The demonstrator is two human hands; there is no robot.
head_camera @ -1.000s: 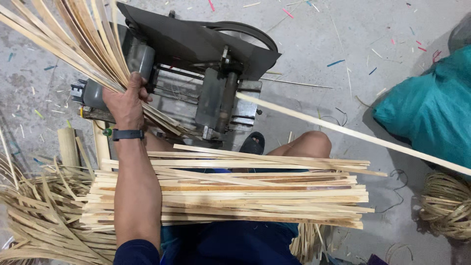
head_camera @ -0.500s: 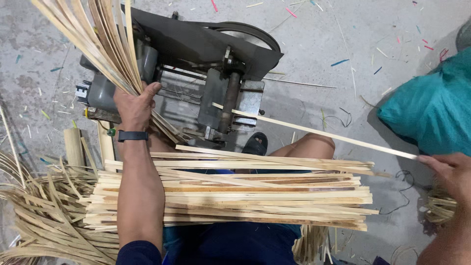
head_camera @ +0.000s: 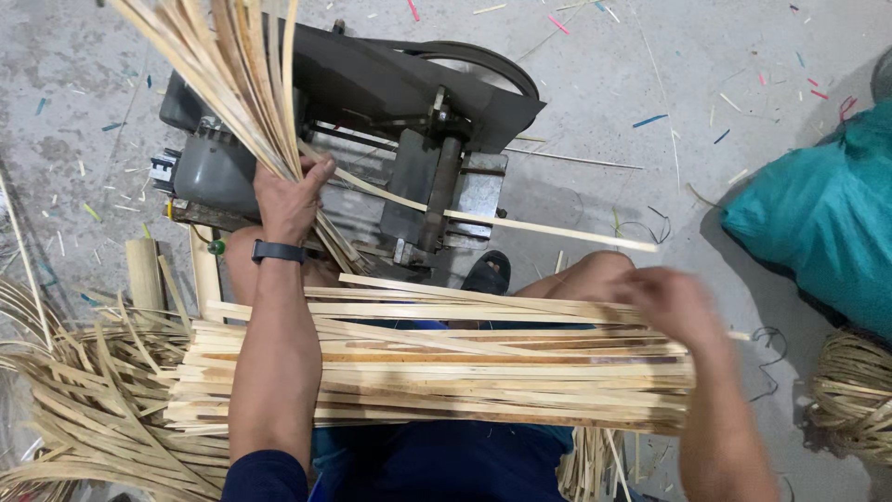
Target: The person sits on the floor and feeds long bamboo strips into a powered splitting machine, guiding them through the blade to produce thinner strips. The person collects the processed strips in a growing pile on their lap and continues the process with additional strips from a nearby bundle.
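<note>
My left hand grips a fanned bundle of thin bamboo strips in front of a dark grey strip-cutting machine on the floor. A single pale strip sticks out of the machine toward the right. Across my lap lies a flat stack of long bamboo slats. My right hand, blurred, rests over the right end of that stack, fingers bent on the top slats; whether it grips one is unclear.
Curled bamboo shavings pile up at the lower left. A teal bag sits at the right, with a coil of thin strips below it. The concrete floor is littered with small scraps.
My right hand has come in from the far right edge onto the stack on my lap. The strip leaving the machine is shorter. My left hand has stayed on the bundle.
</note>
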